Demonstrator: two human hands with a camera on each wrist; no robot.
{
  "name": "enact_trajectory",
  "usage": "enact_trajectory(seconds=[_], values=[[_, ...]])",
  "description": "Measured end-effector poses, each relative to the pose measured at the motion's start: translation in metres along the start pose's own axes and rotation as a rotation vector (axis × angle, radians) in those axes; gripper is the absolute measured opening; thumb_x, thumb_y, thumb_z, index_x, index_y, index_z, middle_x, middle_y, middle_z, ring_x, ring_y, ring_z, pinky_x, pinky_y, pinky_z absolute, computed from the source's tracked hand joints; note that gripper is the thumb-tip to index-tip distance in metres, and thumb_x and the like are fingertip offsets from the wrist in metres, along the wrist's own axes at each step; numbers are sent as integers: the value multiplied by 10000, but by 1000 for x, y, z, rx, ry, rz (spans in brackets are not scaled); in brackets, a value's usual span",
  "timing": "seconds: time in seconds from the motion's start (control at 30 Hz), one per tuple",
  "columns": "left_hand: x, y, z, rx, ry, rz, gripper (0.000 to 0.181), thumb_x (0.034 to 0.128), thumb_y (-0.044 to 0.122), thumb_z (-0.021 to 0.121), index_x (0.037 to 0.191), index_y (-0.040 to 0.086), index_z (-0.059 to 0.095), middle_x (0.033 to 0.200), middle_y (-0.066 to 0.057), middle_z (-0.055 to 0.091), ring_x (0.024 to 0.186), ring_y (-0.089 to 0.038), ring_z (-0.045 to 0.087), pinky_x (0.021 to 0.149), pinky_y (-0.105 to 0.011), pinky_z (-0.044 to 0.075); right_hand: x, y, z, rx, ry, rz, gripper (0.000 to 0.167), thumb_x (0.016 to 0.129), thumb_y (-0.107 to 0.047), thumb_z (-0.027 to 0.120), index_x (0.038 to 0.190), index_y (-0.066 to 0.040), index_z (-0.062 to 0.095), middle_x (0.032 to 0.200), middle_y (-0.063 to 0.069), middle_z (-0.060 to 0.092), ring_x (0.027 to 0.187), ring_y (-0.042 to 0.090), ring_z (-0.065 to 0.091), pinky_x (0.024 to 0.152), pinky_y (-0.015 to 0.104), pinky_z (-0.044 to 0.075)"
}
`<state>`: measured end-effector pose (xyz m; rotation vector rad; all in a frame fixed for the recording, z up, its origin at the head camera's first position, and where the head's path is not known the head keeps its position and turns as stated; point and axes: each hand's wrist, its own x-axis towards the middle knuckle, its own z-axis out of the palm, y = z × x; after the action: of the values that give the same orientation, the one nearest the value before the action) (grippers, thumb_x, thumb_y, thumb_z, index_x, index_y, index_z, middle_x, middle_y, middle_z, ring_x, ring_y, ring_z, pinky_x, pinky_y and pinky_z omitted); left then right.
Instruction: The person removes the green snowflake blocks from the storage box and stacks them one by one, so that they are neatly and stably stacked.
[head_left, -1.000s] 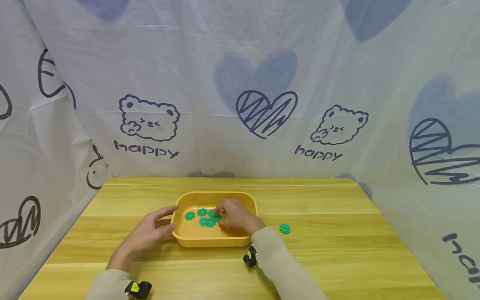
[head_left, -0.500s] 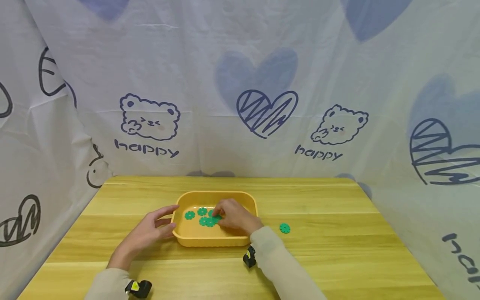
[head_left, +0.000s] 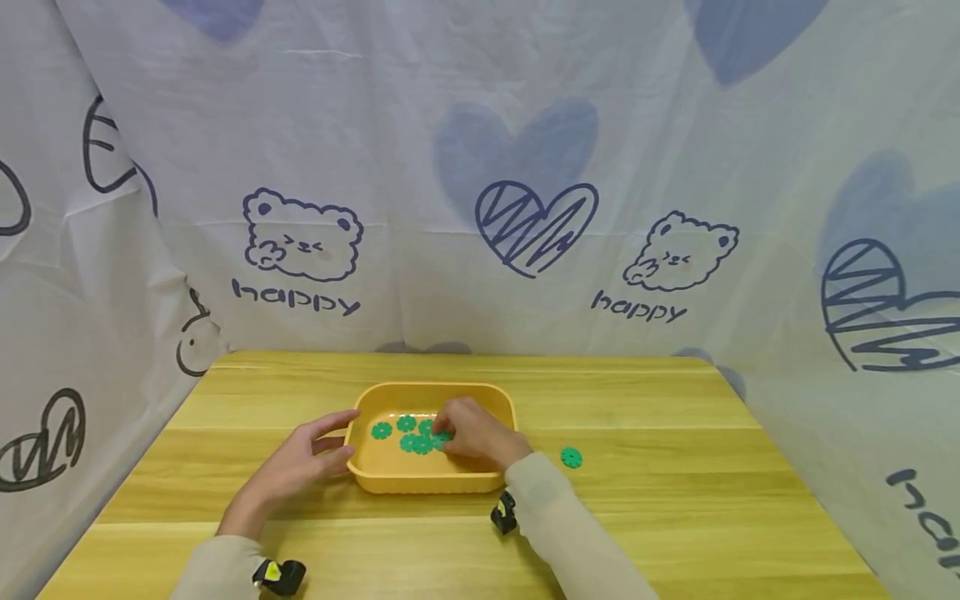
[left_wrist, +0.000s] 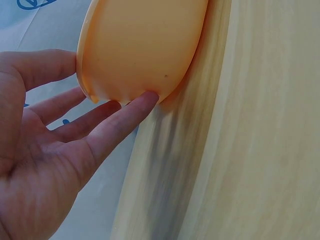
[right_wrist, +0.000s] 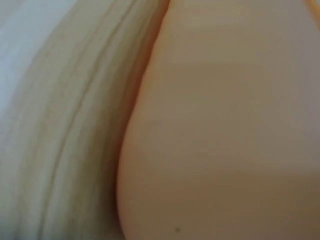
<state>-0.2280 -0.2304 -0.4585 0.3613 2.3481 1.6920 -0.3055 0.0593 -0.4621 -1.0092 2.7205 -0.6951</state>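
In the head view, a yellow rectangular tray (head_left: 420, 483) sits on the wooden table with several green notched plastic discs (head_left: 382, 431) lying inside. My left hand (head_left: 294, 461) is at the tray's left end, fingers spread and fairly straight. In the left wrist view, the fingertips (left_wrist: 149, 97) touch the outer wall of the tray (left_wrist: 145, 45), with no finger curled round it. My right hand (head_left: 472, 432) reaches over the tray's right side, its curled fingers pinching a green disc (head_left: 440, 442) near the others. The right wrist view shows only the tray's outer wall (right_wrist: 220, 125), blurred.
One more green disc (head_left: 572, 457) lies on the wooden table (head_left: 660, 500), right of the tray. A white curtain (head_left: 420, 250) printed with hearts and bears hangs behind the table and along both sides.
The pinched disc and the right fingertips have shifted very slightly. The left hand and the tray stay as they were; the head view has moved a little.
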Motion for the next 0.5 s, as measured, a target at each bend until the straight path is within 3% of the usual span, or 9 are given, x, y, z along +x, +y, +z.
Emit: enact_trajectory(seconds=[0.23,0.5], values=[[0,0,0,-1,-3,0,655,1013,90,614,1587,-18,319,1663,-292,259,1428,-522,435,968,-331,631,-4,-2,-5,-42,-40,18,197,868,-18,773,1057,-62,808,1081,56,794,951,111,702,826,163,592],[1,1,0,4,3,-1,642,1016,84,609,1583,-22,327,1658,-292,270,1421,-519,442,949,-327,638,-12,-2,-9,-30,-33,26,224,858,-61,775,1080,-73,797,1087,29,779,910,70,651,823,175,587]])
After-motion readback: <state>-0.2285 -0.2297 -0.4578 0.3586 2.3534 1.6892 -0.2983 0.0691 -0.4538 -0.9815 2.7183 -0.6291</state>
